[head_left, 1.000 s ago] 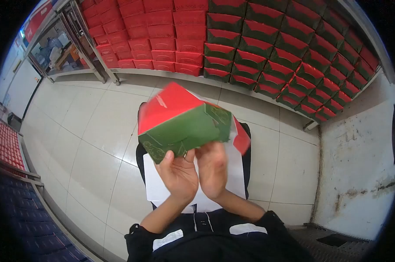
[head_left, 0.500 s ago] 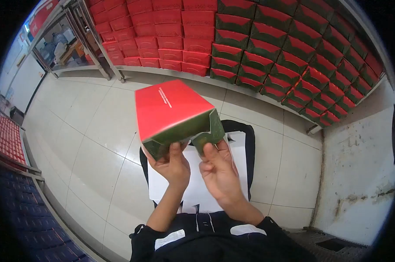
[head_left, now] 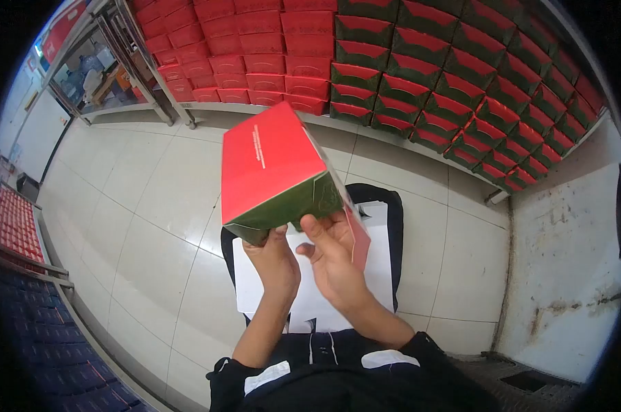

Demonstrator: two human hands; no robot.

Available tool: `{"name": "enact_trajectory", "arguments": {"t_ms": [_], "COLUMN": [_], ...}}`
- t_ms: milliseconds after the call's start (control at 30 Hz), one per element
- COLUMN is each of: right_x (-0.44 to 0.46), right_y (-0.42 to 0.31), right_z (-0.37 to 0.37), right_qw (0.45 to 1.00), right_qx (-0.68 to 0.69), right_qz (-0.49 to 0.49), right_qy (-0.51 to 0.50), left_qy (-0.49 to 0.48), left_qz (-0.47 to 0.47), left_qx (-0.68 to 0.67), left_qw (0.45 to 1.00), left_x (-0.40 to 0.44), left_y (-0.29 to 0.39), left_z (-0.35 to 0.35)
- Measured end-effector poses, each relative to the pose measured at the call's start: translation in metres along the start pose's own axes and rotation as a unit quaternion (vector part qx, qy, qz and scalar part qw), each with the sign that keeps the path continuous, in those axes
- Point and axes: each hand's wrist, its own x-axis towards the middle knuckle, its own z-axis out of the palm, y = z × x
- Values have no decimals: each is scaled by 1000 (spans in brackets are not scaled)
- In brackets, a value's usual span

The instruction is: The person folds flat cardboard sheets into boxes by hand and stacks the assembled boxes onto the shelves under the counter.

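A red and green cardboard box is held up tilted in front of me, over my lap. Its red panel with a line of small white print faces up, and its green side is toward me. My left hand grips the lower left of the green side, thumb on top. At the right corner my right hand has its thumb against the green flap and its fingers behind, beside a pinkish panel. White flat cardboard lies across my lap under both hands. The underside of the box is hidden.
Stacked red boxes and red-and-green boxes fill a shelf ahead. Dark blue boxes and small red boxes stand on the left. A stained white panel is at the right, above the tiled floor.
The box has turned and tipped, its far end rising. The loose green flap at its right corner is now folded in, and my right hand has moved up against it.
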Motion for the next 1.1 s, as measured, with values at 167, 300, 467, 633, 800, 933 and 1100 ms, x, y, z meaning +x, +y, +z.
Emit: {"name": "enact_trajectory", "arguments": {"t_ms": [167, 300, 467, 633, 800, 933, 1100], "right_x": [9, 3, -5, -20, -6, -40, -54], "right_y": [-5, -38, 28, 4, -34, -3, 25], "right_z": [-13, -22, -74, -83, -124, -142, -134], "right_qw": [935, 583, 621, 565, 775, 701, 767], "right_qx": [-287, -722, -747, -605, -599, -679, -597], "right_qz": [-209, -341, -111, -541, -194, -210, -210], "right_qy": [8, -153, -209, 146, 45, 53, 100], "left_qy": [-109, -10, -163, -112, -90, -108, -130], "left_qz": [-343, -77, 14, 65, -31, 96, 88], "left_qx": [-18, 285, 452, 457, 467, 556, 521], "left_qw": [933, 955, 877, 880, 879, 818, 839], "left_x": [-22, -40, -14, 6, 11, -15, -45], "left_y": [-1, -2, 15, -1, -3, -20, -30], "left_z": [-11, -41, -50, -69, -77, -97, -85]}}
